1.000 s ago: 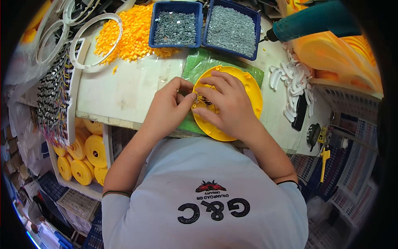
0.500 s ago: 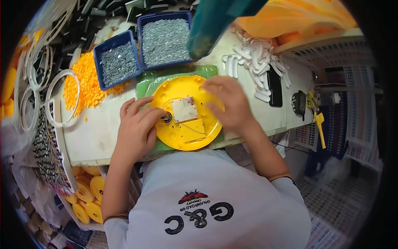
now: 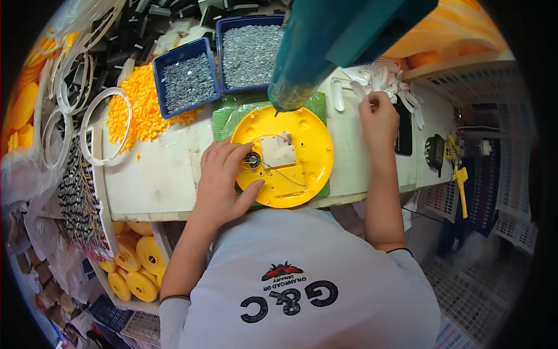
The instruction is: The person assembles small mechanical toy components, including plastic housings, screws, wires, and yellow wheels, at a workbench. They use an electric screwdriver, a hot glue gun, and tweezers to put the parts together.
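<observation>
The yellow disc point(image 3: 302, 152) is lying flat on a green mat point(image 3: 224, 119) near the front edge of the white workbench point(image 3: 157, 174), directly ahead of the person. A pale square module point(image 3: 278, 151) and a yellow block point(image 3: 289, 179) are sitting on its middle, with thin wires running across them.

The left hand point(image 3: 224, 177) is resting on the disc's left rim, fingers curled loosely, fingertips touching a small dark round part point(image 3: 252, 159). The right hand point(image 3: 379, 119) is reaching away to the right, closing its fingertips on a piece in the heap of white plastic parts point(image 3: 378, 78); whether a piece is actually pinched cannot be told.

Open room: a bare strip of bench is lying left of the disc, between the mat and the white rings point(image 3: 104, 134). The disc's near rim is sitting almost at the bench edge. A teal power tool point(image 3: 325, 43) is hanging over the disc's far rim, closing off the space above it.

Containers: two blue trays are standing behind the mat, the smaller blue tray point(image 3: 186, 81) and the larger blue tray point(image 3: 250, 52), both filled with small grey metal screws. Loose orange pieces point(image 3: 142, 107) are piled beside the smaller tray.

Compared with half a second earlier, the right hand has left the disc and moved out to the white parts, while the left hand is staying on the disc's left side.
</observation>
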Demonstrator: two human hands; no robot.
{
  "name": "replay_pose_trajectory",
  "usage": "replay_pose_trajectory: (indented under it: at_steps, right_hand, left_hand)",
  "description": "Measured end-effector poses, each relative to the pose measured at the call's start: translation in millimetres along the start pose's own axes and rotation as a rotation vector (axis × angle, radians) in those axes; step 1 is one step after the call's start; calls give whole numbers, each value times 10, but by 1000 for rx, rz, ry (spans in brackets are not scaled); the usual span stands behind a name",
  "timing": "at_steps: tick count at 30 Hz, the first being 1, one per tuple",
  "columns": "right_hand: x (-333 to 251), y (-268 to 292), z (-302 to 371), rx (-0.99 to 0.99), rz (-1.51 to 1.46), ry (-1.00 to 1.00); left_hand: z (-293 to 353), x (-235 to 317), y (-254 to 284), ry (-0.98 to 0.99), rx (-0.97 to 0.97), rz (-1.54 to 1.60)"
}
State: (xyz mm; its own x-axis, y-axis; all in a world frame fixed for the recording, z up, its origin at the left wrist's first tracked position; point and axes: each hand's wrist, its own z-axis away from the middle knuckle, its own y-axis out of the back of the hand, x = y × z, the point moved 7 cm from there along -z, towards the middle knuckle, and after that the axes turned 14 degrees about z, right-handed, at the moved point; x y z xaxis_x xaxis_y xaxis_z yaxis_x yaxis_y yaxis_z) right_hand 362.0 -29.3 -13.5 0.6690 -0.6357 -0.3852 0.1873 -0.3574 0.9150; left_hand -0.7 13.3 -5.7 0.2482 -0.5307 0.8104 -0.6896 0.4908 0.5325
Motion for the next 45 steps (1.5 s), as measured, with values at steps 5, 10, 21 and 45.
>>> replay_pose_trajectory:
  at_steps: [5, 10, 21, 45]
  right_hand:
    - [-807, -97, 336, -124, -444, 452]
    - [-1432, -277, 546, -143, -270, 791]
    - [-1456, -311, 619, -158, -10, 958]
    - [-2207, 1423, -2813, 812, 471, 522]
  left_hand:
    - [29, -64, -11, -32, 28, 14]
    - [65, -68, -5, -36, 54, 32]
    - [49, -87, -8, -33, 48, 53]
    - [44, -37, 49, -98, 123, -16]
